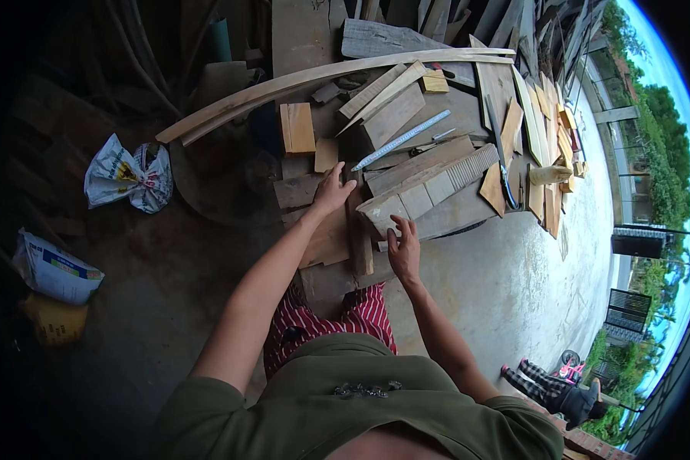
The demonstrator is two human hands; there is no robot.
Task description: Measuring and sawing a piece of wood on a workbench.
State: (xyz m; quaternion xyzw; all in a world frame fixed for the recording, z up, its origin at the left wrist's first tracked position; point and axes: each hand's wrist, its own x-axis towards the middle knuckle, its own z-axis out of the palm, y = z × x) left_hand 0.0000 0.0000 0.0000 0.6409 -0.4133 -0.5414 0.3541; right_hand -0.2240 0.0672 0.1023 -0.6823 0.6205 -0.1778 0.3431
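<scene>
A knotted white printed bag (129, 175) sits between nine and ten o'clock in the view, a white-and-blue sack (57, 267) at nine, and a yellow bag (54, 319) just below it; their contents are hidden. Near the centre, the left hand (333, 193) has its grip released beside a dark wooden strip (359, 239); the right hand (404, 251), also released, hovers by the near end of a segmented wooden block (429, 195) pointing toward two.

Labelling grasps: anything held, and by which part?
Nothing visibly held: the left hand is near the dark wooden strip, the right hand is open beside the grooved block.
</scene>
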